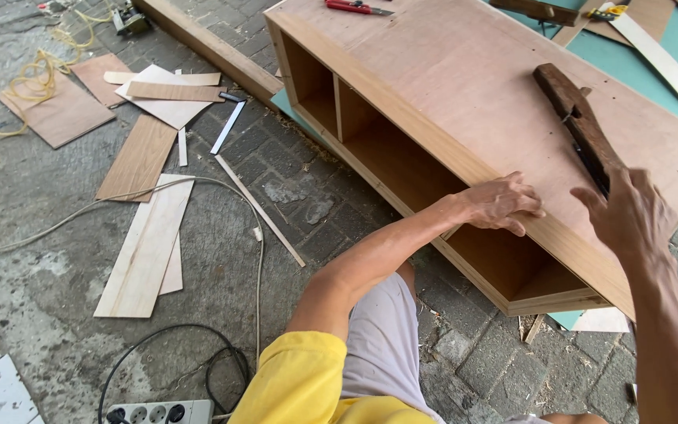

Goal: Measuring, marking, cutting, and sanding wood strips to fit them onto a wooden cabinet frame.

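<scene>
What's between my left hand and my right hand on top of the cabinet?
In the head view, only bare plywood of the cabinet top lies between the left hand and right hand.

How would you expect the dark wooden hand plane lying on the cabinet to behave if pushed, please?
The hand plane looks long, solid and stiff, so probably heavy for its size. Lying flat on the smooth cabinet panel, it should slide, not roll. The right hand is nearest.

- We are in an outdoor carpentry workspace, set up on a paved brick ground (292, 188).
- We see a plywood cabinet (464, 86) lying on its side, with a wooden hand plane (578, 126) on it.
- Veneer offcuts (147, 243) lie scattered about.
- A power strip (158, 411), cables (221, 369) and a red utility knife (355, 8) lie around.
</scene>
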